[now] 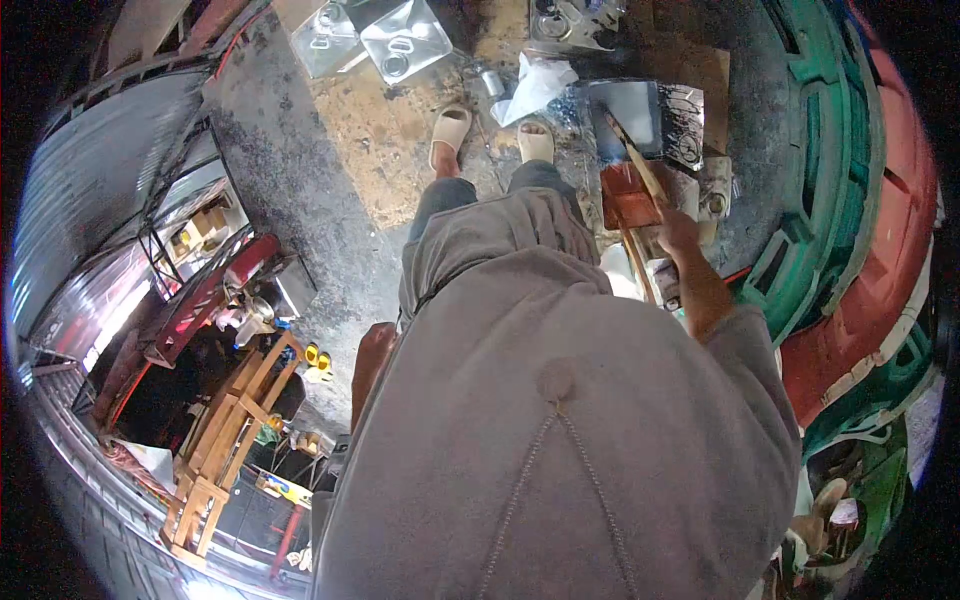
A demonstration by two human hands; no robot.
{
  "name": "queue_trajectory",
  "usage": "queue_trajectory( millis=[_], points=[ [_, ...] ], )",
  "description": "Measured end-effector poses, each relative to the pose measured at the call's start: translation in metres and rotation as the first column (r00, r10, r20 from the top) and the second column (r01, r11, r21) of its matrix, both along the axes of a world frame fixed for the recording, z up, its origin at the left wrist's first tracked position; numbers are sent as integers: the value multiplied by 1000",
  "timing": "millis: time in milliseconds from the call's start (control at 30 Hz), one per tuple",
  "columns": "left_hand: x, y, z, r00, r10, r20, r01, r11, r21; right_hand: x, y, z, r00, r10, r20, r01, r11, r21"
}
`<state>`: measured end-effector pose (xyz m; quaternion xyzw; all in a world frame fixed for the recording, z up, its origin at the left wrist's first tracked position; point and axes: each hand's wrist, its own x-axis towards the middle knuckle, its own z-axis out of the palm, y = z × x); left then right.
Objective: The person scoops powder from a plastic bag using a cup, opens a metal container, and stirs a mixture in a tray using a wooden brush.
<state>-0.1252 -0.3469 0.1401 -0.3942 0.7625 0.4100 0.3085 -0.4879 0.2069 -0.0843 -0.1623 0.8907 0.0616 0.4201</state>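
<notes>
My right hand [678,232] is closed round a long wooden stick [642,168], whose dark far end reaches over a pale grey square container [628,112]. Just below that container is a red-brown tray [624,193]. A second wooden stick [636,262] slants down beside my right hand. At my left side hangs my left hand [372,362], mostly dark and partly hidden by my shirt; its fingers cannot be made out. White crumpled paper [536,88] lies between my right foot and the grey container.
Metal cans [405,42] stand at the top on stained cardboard [365,135]. Green and red moulded panels [868,210] line the right side. At the lower left are a wooden frame [232,440], yellow shoes [318,357] and a red beam [215,300].
</notes>
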Motion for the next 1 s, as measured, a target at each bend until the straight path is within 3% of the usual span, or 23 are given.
queue_trajectory(
  millis=[33,67,133,167,200,233,267,300,333,400,467,500,567,633,667,700,800,833,867,900,933,967,1000],
  points=[
    [12,-7,-6,956,-226,189,230,973,2,-9,-8,21,1000,0,6,0,1000,0],
    [-34,4,31,861,-481,167,493,869,-40,-24,-28,75,997,-40,65,38,999,30],
    [-33,-10,28,985,-22,171,21,1000,9,-18,-29,109,989,-87,118,79,994,69],
    [-6,-34,1,996,-68,-57,68,998,-9,-10,-24,101,980,-169,101,171,985,-13],
    [9,-50,-17,954,300,-16,-299,953,56,-3,-23,89,965,-247,91,256,961,-100],
    [-11,-49,-8,903,425,-58,-423,905,47,10,-18,64,965,-257,-49,240,945,-223],
    [-37,-44,8,833,545,-97,-543,838,43,12,-17,44,919,-389,71,393,883,-256],
    [-55,-39,17,832,546,-100,-545,837,39,7,-20,31,764,-572,297,640,731,-237],
    [-70,-36,24,841,528,-119,-526,849,47,-1,-25,24,452,-736,504,880,460,-117],
    [-79,-31,27,851,504,-147,-501,864,62,-23,-30,23,-91,-786,611,983,26,180],
    [-73,-25,25,954,191,-229,-191,981,23,-46,-34,31,110,-821,560,944,262,200],
    [-65,-20,21,951,243,-191,-236,970,57,-54,-34,30,110,-818,565,944,263,197],
    [-43,-11,16,954,285,-94,-287,958,-12,-65,-18,27,795,-593,125,593,804,48],
    [-22,-1,17,917,399,-6,-399,917,17,-67,-11,18,954,-276,-118,289,951,109],
    [26,-13,-13,792,605,84,-610,787,89,-67,-13,12,998,-61,21,59,993,101],
    [75,-18,-37,977,172,-130,-175,985,-12,-64,-19,4,975,159,154,-169,984,56],
    [96,11,-16,974,224,-6,-224,974,43,-46,-47,-17,551,724,415,-699,672,-245],
    [99,20,-8,957,288,40,-290,955,61,-42,-59,-21,831,205,517,-259,965,33],
    [100,27,0,937,340,76,-346,936,72,-49,-74,-12,833,207,513,-260,965,33],
    [103,33,7,919,378,111,-387,919,77,-59,-90,14,841,-22,541,-9,998,56],
    [104,35,9,906,403,130,-415,907,79,-59,-79,4,628,-330,705,500,865,-41],
    [104,38,12,893,425,149,-440,894,85,-61,-74,2,216,-458,862,865,499,48],
    [104,37,15,885,437,161,-454,887,81,-62,-75,-4,217,-461,860,864,501,51]
  ],
)
